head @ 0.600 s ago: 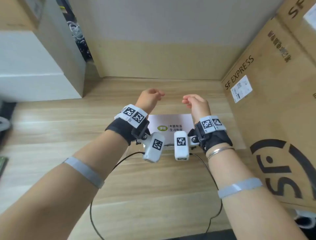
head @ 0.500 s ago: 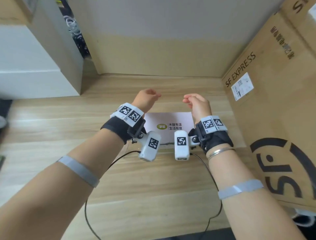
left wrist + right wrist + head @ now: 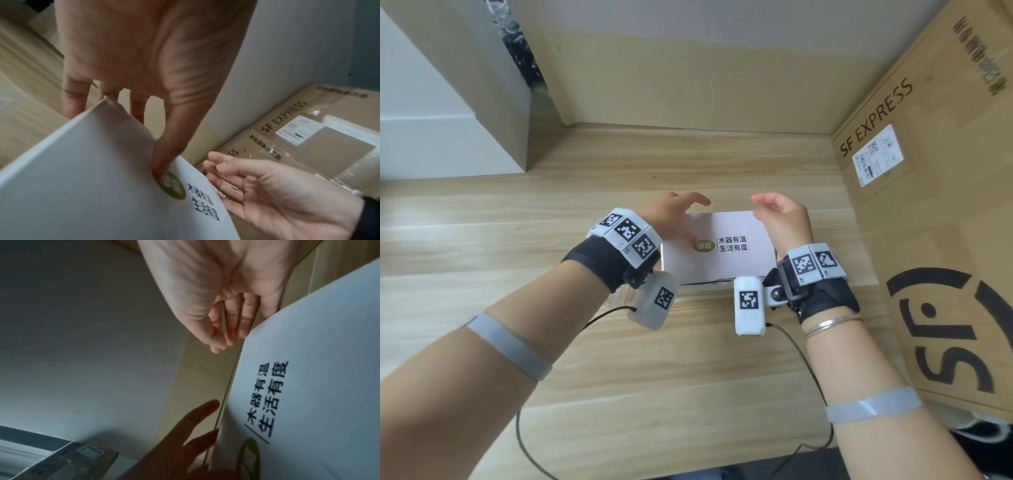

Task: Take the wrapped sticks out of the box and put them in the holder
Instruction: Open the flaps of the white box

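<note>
A flat white box (image 3: 726,263) with a green logo and black print lies with its lid down on the wooden table (image 3: 517,240). My left hand (image 3: 688,212) hovers over its far left corner with fingers spread. In the left wrist view its thumb (image 3: 170,146) touches the lid by the logo, and the fingers (image 3: 72,100) reach past the far corner. My right hand (image 3: 774,209) hangs over the far right corner, its fingers (image 3: 232,324) loosely curved just beyond the box edge and holding nothing. No wrapped sticks and no holder are in view.
A large brown SF EXPRESS carton (image 3: 945,240) stands along the right side of the table, close to the box. A white block (image 3: 448,144) stands at the back left. A wall closes the back. Thin black cables (image 3: 804,363) trail from my wrists.
Both hands have come down closer to the far corners of the white box. The left thumb now reaches the lid. The box has not moved.
</note>
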A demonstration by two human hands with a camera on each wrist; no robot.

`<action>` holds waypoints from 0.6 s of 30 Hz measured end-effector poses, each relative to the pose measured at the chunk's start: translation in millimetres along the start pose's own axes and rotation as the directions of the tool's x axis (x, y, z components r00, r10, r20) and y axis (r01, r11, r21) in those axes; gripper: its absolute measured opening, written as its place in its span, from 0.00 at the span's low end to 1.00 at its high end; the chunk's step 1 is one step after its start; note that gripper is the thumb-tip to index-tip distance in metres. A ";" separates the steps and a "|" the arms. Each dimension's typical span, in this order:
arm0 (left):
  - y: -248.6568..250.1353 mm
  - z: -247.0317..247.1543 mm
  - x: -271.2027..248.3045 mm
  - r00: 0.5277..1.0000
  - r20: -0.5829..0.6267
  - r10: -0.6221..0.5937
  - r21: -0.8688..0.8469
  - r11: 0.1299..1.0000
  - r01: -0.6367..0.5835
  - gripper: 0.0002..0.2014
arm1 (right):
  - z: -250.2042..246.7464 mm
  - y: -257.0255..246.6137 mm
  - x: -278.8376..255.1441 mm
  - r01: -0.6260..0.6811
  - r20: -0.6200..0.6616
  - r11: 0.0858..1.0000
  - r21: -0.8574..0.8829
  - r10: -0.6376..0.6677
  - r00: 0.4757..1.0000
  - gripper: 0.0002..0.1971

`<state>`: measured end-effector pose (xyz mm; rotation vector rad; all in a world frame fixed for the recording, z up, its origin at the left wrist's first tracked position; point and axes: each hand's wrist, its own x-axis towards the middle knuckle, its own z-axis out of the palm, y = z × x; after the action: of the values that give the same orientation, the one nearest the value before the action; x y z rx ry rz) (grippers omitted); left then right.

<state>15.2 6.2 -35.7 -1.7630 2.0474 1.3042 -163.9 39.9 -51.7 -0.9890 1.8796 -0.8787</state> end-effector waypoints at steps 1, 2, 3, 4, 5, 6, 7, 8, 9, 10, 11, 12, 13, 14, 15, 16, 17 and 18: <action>0.7 2.0 -0.1 1.000 -0.009 0.019 0.026 1.000 -0.018 0.37 | -0.1 1.3 0.4 -0.001 -0.010 1.000 -0.021 0.000 1.000 0.14; 1.2 3.6 -0.6 0.999 -0.016 0.044 0.062 0.997 -0.043 0.38 | 0.0 2.6 0.8 -0.008 -0.018 0.999 -0.034 0.007 1.000 0.14; 2.5 5.2 -2.1 0.997 -0.011 0.074 0.106 0.992 -0.072 0.38 | -0.1 3.4 0.5 -0.017 -0.019 0.999 -0.037 0.016 1.000 0.14; 3.3 6.9 -3.1 0.995 0.008 0.102 0.153 0.983 -0.102 0.39 | -0.1 4.6 0.5 -0.026 -0.015 0.999 -0.032 0.025 1.000 0.14; 4.7 8.4 -4.4 0.991 0.034 0.126 0.200 0.971 -0.130 0.40 | -0.4 5.2 -0.2 -0.030 -0.011 0.999 -0.018 0.030 0.999 0.14; 5.8 10.3 -5.4 0.988 0.056 0.143 0.242 0.958 -0.152 0.41 | -0.7 5.9 -0.9 -0.029 -0.006 1.000 -0.002 0.029 1.000 0.15; 6.9 11.6 -6.7 0.986 0.074 0.147 0.280 0.946 -0.162 0.43 | -0.9 6.2 -2.3 -0.026 0.002 1.000 0.011 0.026 1.000 0.15; 7.3 13.2 -7.4 0.986 0.089 0.143 0.316 0.934 -0.165 0.45 | -1.2 6.7 -3.2 -0.020 0.007 0.999 0.026 0.020 1.000 0.16; 7.5 15.2 -8.3 0.985 0.107 0.138 0.359 0.918 -0.168 0.48 | -1.5 7.0 -4.3 -0.015 0.010 0.999 0.043 0.014 1.000 0.17; 7.2 17.3 -8.9 0.982 0.128 0.135 0.410 0.895 -0.177 0.52 | -1.3 7.6 -5.1 -0.013 0.013 0.998 0.063 0.013 1.000 0.18; 7.1 19.3 -10.2 0.980 0.147 0.132 0.460 0.868 -0.186 0.55 | -1.2 8.3 -6.0 -0.019 0.017 0.997 0.080 0.018 1.000 0.19; 6.5 21.1 -10.8 0.979 0.155 0.134 0.496 0.846 -0.194 0.57 | -0.8 9.8 -6.4 -0.031 0.021 0.995 0.094 0.029 0.999 0.20; 6.2 22.1 -11.5 0.979 0.154 0.136 0.515 0.834 -0.197 0.58 | -0.6 10.7 -7.1 -0.042 0.028 0.994 0.104 0.039 0.999 0.21; 5.9 22.2 -11.6 0.979 0.151 0.137 0.520 0.831 -0.197 0.59 | 0.1 11.9 -7.3 -0.052 0.035 0.993 0.106 0.049 0.998 0.22; 6.2 22.1 -11.3 0.979 0.151 0.136 0.518 0.833 -0.196 0.59 | 0.6 12.7 -8.0 -0.061 0.041 0.993 0.105 0.057 0.998 0.22; 6.2 21.8 -10.6 0.979 0.154 0.136 0.513 0.836 -0.196 0.58 | 1.1 14.0 -8.4 -0.069 0.042 0.992 0.108 0.064 0.997 0.21; 6.6 20.9 -10.2 0.978 0.157 0.137 0.509 0.837 -0.199 0.58 | 1.4 14.6 -9.1 -0.075 0.043 0.991 0.114 0.071 0.997 0.21; 6.6 19.7 -9.7 0.977 0.161 0.140 0.506 0.838 -0.203 0.57 | 1.5 16.0 -8.8 -0.082 0.041 0.990 0.118 0.078 0.996 0.20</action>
<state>4.3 26.3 -38.6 -1.2543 2.2507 0.7490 -164.2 54.5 -62.8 -0.8459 1.8016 -0.9086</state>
